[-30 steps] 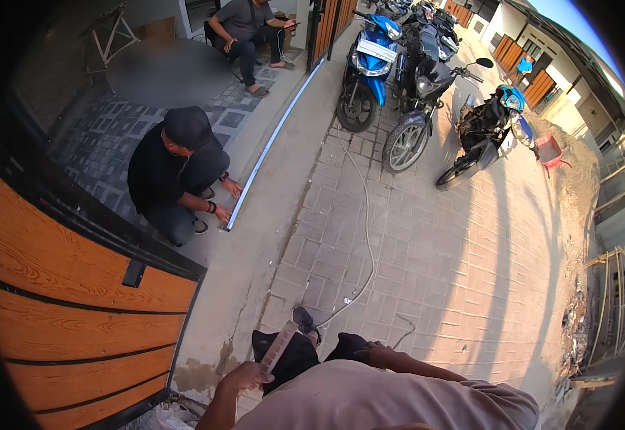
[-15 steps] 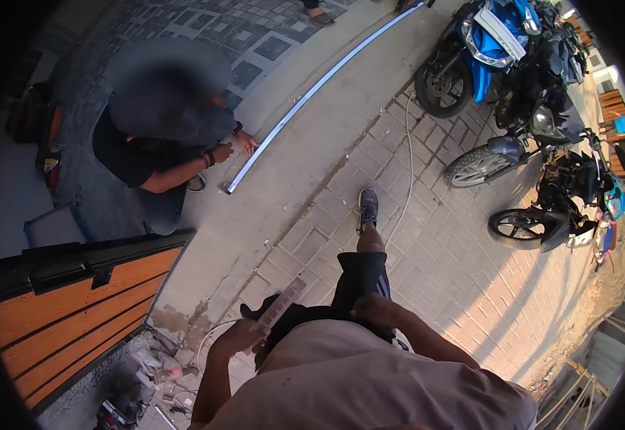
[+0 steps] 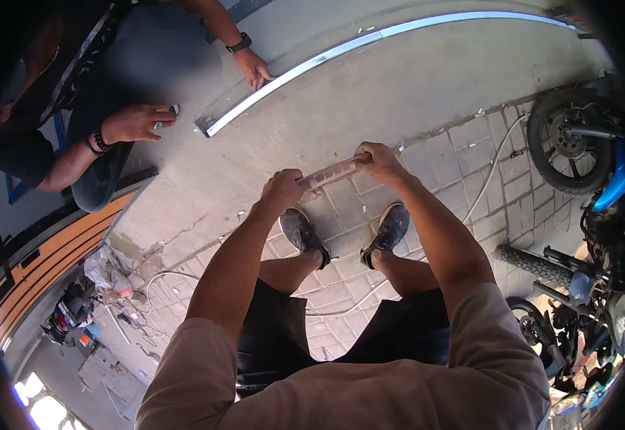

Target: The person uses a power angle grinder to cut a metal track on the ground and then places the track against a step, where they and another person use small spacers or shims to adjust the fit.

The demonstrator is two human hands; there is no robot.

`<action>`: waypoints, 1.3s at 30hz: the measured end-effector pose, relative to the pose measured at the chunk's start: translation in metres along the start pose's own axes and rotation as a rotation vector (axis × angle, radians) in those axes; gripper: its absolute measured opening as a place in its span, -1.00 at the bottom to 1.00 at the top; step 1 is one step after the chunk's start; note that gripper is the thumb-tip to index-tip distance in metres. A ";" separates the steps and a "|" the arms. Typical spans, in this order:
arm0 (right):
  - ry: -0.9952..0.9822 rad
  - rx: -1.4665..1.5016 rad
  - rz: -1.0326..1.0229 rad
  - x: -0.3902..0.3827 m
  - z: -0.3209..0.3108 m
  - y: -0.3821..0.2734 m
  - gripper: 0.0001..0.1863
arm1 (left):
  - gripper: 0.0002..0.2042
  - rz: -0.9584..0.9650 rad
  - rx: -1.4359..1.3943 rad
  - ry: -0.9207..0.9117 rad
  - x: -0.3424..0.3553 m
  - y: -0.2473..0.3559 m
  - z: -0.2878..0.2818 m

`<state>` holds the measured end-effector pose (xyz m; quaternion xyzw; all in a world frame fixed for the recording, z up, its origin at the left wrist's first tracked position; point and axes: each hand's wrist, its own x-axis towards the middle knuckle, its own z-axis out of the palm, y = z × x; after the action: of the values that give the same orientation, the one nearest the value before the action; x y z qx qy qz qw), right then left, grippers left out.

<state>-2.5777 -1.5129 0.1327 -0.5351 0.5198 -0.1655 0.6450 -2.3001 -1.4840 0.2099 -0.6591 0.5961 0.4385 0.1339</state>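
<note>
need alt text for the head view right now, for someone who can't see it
A person's left hand and right hand grip a pinkish-brown ribbed bar by its ends. Beyond it, a co-worker's hand rests at a long shiny strip on concrete; motorbikes stand on block paving at the right.

left hand (image 3: 283, 189): curled in grip
right hand (image 3: 382, 164): curled in grip, slightly farther forward
forearms (image 3: 232, 264): stretched forward, angled inward

Block paving (image 3: 427, 163), concrete strip (image 3: 370, 100), orange slatted gate (image 3: 68, 248)
</note>
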 end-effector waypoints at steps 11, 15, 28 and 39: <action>0.229 0.025 -0.218 0.172 0.017 0.100 -0.76 | -0.47 0.007 -0.413 0.252 0.186 -0.091 0.082; 0.098 0.246 -0.032 0.180 0.013 0.095 -0.80 | -0.60 -0.129 -0.651 1.003 0.198 -0.111 0.086; 0.282 0.304 -0.069 0.180 0.017 0.101 -0.79 | -0.81 -0.170 -0.996 1.207 0.214 -0.096 0.118; 0.254 0.261 -0.052 0.174 0.010 0.105 -0.82 | -0.79 -0.304 -1.102 1.343 0.205 -0.107 0.111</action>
<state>-2.5351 -1.6030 -0.0443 -0.4352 0.5571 -0.3143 0.6337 -2.2698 -1.5164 -0.0430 -0.8207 0.1586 0.1612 -0.5247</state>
